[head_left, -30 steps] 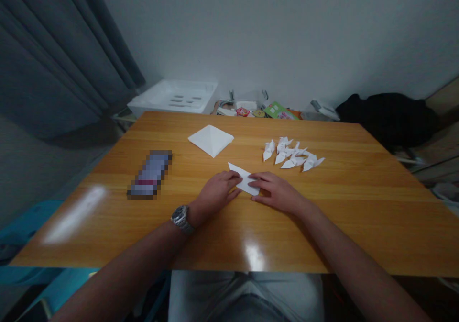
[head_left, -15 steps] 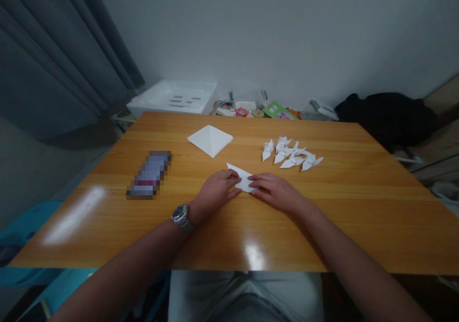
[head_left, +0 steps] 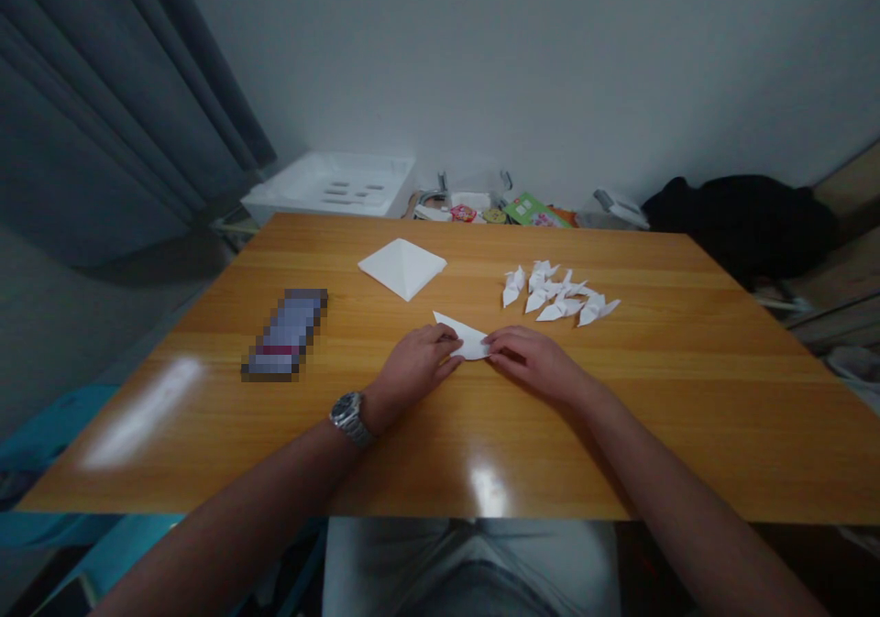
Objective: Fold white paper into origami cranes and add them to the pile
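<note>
A small piece of folded white paper lies at the middle of the table, one pointed corner aimed away to the left. My left hand, with a metal watch at the wrist, pinches its left part. On its right end my right hand has thumb and fingers closed. The near edge of the paper looks curved up between the hands. Beyond it lies a stack of square white paper, turned like a diamond. Several folded white paper cranes stand grouped to the right of that.
A phone, blurred out, lies on the left of the wooden table. Behind the far edge are a white foam tray, a green packet and a black cloth heap. A blue chair is at lower left.
The near edge of the paper has lifted and bent away from me. My right hand has shifted slightly right and its fingers have closed on the paper's end. The left hand stays put.
</note>
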{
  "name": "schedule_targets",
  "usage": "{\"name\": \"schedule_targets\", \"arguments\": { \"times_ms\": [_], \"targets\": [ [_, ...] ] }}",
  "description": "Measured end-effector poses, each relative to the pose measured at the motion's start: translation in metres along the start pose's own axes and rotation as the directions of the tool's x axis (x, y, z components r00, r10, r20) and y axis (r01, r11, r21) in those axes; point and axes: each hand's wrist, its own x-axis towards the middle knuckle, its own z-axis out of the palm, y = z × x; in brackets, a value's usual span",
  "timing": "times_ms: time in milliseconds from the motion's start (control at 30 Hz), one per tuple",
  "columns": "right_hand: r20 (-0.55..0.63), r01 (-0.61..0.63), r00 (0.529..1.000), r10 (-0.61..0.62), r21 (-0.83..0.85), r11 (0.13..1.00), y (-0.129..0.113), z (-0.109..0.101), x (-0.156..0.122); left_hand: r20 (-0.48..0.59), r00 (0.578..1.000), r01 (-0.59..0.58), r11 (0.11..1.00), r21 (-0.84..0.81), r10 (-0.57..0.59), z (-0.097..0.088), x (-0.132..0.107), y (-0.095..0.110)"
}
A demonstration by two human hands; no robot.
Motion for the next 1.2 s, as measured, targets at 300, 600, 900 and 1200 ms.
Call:
{"name": "schedule_targets", "arguments": {
  "times_ms": [300,600,900,1200],
  "targets": [
    [-0.115,-0.134,0.985,0.128,-0.045,0.99,-0.001,-0.002,0.001,0.071,0.974,-0.211,0.977,-0.042,0.214,-0.003,-0.007,-0.004],
    [-0.158,-0.249,0.958,0.24,-0.042,0.968,-0.001,0.004,0.003,0.142,0.949,-0.276,0.959,-0.063,0.283,-0.006,-0.009,0.005],
    [-0.181,-0.293,0.944,0.277,-0.072,0.953,0.001,0.008,0.003,0.168,0.939,-0.296,0.954,-0.049,0.3,-0.006,-0.012,0.004],
    [-0.224,-0.297,0.938,0.263,-0.135,0.945,0.004,0.018,0.007,0.162,0.942,-0.296,0.955,-0.008,0.293,-0.004,-0.012,0.005]
  ]
}}
